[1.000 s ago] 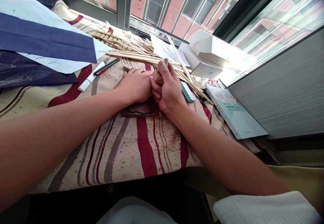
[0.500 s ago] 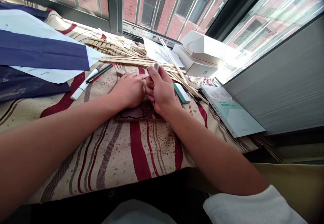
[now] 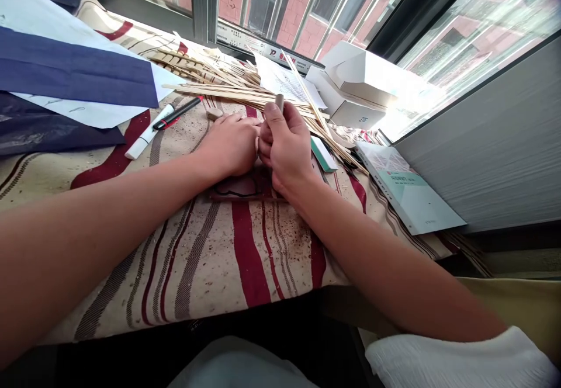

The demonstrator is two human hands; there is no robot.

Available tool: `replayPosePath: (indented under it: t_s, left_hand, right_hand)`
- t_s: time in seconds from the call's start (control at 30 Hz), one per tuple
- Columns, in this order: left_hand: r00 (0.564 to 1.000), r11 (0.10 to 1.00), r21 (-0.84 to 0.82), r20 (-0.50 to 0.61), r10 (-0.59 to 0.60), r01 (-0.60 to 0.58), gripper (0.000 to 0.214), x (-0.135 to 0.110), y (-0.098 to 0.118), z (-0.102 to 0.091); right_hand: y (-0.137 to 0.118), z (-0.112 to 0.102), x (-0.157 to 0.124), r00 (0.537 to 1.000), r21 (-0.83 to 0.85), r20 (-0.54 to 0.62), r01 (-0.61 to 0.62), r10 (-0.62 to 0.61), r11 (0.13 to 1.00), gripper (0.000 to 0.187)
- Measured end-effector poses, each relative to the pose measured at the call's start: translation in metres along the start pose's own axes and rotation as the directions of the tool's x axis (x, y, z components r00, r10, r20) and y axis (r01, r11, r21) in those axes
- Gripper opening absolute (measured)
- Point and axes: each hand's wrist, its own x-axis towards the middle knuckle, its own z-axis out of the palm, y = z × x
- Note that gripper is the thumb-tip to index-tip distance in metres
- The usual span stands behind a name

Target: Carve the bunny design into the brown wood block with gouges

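A dark reddish-brown board (image 3: 236,187) with black outlines drawn on it lies on the striped cloth, largely covered by my hands. My left hand (image 3: 232,145) rests flat over its left part, fingers stretched forward and fingertips close against the other hand. Wrapped round a carving tool (image 3: 279,102), my right hand (image 3: 289,148) is closed above the board's right part. Only the rounded, grey-brown handle end sticks up past the thumb; the tool's working tip is hidden. Just beyond my left fingers sits a small light-brown block (image 3: 214,114).
Crumbs dot the striped cloth (image 3: 210,271). Thin wooden strips (image 3: 228,91) lie behind the hands, beside a white box (image 3: 350,107). A green-and-white eraser (image 3: 324,155) and a book (image 3: 412,192) lie to the right. Left are a white marker (image 3: 146,137), a black pen (image 3: 177,113) and a blue-and-white paper (image 3: 79,75).
The view has shifted slightly, so most of the scene sits a little higher and farther right. Both hands keep nearly the same pose, with the tool still in the right one.
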Motion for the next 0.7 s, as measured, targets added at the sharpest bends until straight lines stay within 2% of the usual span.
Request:
replayPosePath:
  t_s: [0.07, 0.17, 0.3, 0.37, 0.57, 0.7]
  left_hand:
    - [1.0, 1.0, -0.012, -0.001, 0.004, -0.004, 0.03, 0.0, -0.001, 0.0]
    - [1.0, 1.0, -0.028, -0.003, -0.009, 0.009, 0.031, -0.002, -0.001, -0.001]
    - [1.0, 1.0, -0.022, 0.007, -0.014, 0.014, 0.033, -0.004, 0.0, -0.005]
    - [1.0, 1.0, -0.003, 0.022, -0.004, 0.005, 0.036, -0.005, 0.002, -0.008]
    - [0.998, 0.999, 0.016, 0.057, -0.032, 0.031, 0.044, -0.006, 0.006, -0.012]
    - [0.998, 0.999, -0.014, 0.061, -0.035, 0.036, 0.043, -0.006, 0.005, -0.01]
  right_hand:
    - [-0.01, 0.004, -0.005, 0.993, 0.147, -0.003, -0.114, 0.115, 0.983, 0.028]
    - [-0.02, 0.008, -0.008, 0.977, 0.283, -0.003, -0.202, 0.211, 0.938, 0.035]
    - [-0.025, 0.003, -0.006, 0.945, 0.286, 0.117, -0.328, 0.307, 0.901, 0.039]
    - [-0.027, 0.0, -0.005, 0.947, 0.257, 0.103, -0.319, 0.303, 0.912, 0.038]
    - [-0.025, 0.006, -0.002, 0.957, 0.198, -0.057, -0.269, 0.285, 0.943, 0.033]
    - [-0.012, 0.008, 0.0, 0.978, 0.105, -0.114, -0.162, 0.173, 0.981, 0.029]
